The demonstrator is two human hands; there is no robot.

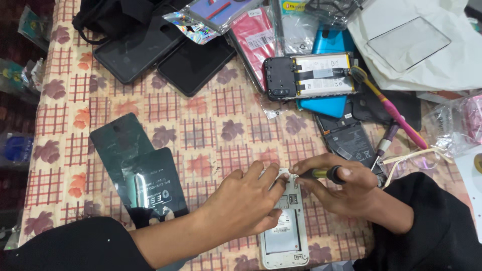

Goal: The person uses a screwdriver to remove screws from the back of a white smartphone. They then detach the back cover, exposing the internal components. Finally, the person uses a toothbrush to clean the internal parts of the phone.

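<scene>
Spreading under everything, a checked tablecloth (211,130) with a flower print is carrying our work. Nearest to us, we are pressing our left hand (246,200) flat on the opened white phone (285,236), its fingers spread and resting on the phone's upper half, gripping nothing. Our right hand (341,188) is closing around a screwdriver (319,174) with a yellow and black handle, the tip lying at the phone's top edge, just beside our left fingertips (271,170). Left of our left fingers, dark green flat packets (143,170) are lying on the cloth. Just beyond our right fingers, a loose black battery (349,140) is lying near a pink toothbrush (389,108). Farther beyond our fingers, another opened phone (309,75) is showing its battery, resting on a blue case (329,103). Farthest off, two black phones (160,50) are lying face down, beside white paper (452,60) with a clear glass sheet (407,42) on it.
</scene>
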